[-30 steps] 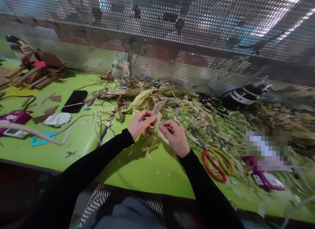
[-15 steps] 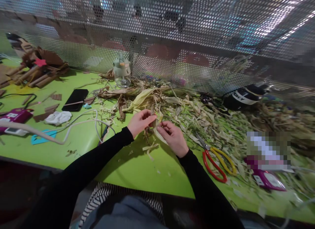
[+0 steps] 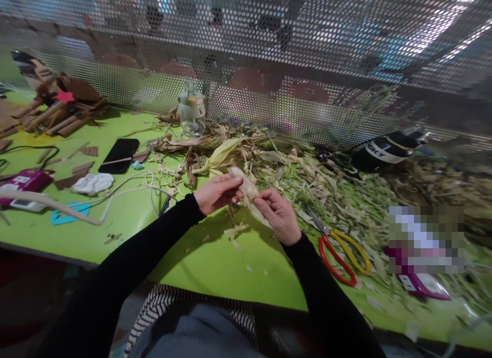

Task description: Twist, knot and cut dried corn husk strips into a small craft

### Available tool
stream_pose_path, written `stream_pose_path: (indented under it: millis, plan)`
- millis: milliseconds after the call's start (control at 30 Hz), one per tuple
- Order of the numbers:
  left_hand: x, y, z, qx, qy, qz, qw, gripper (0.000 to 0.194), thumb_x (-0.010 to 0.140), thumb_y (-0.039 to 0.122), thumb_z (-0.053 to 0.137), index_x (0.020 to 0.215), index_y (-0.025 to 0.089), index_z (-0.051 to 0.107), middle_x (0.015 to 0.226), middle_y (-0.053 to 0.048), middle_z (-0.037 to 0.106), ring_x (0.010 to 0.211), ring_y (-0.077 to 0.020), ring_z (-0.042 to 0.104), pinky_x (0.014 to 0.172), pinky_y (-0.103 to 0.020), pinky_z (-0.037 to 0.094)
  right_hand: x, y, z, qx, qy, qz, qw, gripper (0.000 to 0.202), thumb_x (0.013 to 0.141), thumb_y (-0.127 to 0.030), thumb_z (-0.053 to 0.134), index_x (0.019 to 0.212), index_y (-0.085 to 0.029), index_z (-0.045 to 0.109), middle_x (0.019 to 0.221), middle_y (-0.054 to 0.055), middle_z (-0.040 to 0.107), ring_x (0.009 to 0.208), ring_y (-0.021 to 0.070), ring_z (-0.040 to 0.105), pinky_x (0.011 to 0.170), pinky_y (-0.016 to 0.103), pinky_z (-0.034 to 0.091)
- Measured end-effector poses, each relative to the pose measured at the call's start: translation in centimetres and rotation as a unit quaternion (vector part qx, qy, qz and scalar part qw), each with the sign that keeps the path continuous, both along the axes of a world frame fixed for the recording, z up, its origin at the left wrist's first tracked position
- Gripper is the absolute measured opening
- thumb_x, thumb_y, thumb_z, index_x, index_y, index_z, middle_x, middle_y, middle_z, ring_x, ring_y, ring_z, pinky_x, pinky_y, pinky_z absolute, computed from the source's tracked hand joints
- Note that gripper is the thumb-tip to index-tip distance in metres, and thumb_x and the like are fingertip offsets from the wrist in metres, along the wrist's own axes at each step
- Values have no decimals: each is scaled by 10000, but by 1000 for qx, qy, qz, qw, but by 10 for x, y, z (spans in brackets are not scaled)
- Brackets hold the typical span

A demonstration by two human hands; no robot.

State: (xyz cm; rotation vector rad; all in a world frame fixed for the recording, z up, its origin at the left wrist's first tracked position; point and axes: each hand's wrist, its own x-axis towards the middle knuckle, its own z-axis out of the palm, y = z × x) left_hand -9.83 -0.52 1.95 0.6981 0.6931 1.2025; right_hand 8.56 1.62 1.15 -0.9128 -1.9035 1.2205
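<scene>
A pale strip of corn husk [image 3: 250, 192] is stretched between my two hands above the green table [image 3: 215, 265]. My left hand [image 3: 219, 193] pinches its upper left part between thumb and fingers. Lower on the strip, my right hand [image 3: 280, 217] grips it with closed fingers. Just beyond them lies a larger yellow-green corn husk [image 3: 223, 155], on a heap of dry husks [image 3: 177, 145]. Small husk scraps [image 3: 235, 234] lie on the table below the strip. Scissors [image 3: 340, 250] with one red and one yellow handle rest right of my right hand.
Shredded husk [image 3: 326, 194] spreads across the right side. A clear bottle [image 3: 192, 112] stands by the perforated metal screen [image 3: 246, 40]; a black bottle [image 3: 386, 152] lies tilted at right. Leftward are a phone [image 3: 119, 155], crumpled tissue [image 3: 93, 183], a white cable [image 3: 111, 201] and a purple power strip [image 3: 28, 183].
My hands have moved apart, the left slightly left and the right slightly right. The husk strip, bunched before, now shows stretched out between them.
</scene>
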Motion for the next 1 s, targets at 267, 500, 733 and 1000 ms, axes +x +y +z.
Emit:
stream_pose_path:
  millis: [267,500,733,1000]
  plan:
    - [9,3,-9,29,202,6,979,131,696,158,670,709,122,544,524,38,566,461,-56,522,485,-175,429,-5,3,-4,106,-87,-46,989,245,815,-430,554,746,-196,530,679,-9,522,586,116,453,549,246,358]
    - [9,1,-12,-47,132,-17,990,114,716,179,653,706,107,565,586,-19,613,553,-85,599,469,-158,412,-7,0,-5,63,-40,-63,995,240,833,-410,528,726,-200,486,583,-47,414,503,90,355,480,229,289]
    - [12,2,-14,-12,163,31,986,179,677,239,700,699,118,569,598,1,608,551,-85,609,460,-150,401,-9,-5,-7,148,-67,-101,981,215,851,-396,501,747,-208,495,593,-28,475,502,100,401,483,232,314]
    - [18,1,-9,7,196,53,979,139,732,74,495,770,125,619,613,9,619,503,-56,576,440,-131,383,-7,-8,-6,263,-170,-112,943,225,848,-431,518,771,-222,549,481,-51,408,423,112,348,473,258,269]
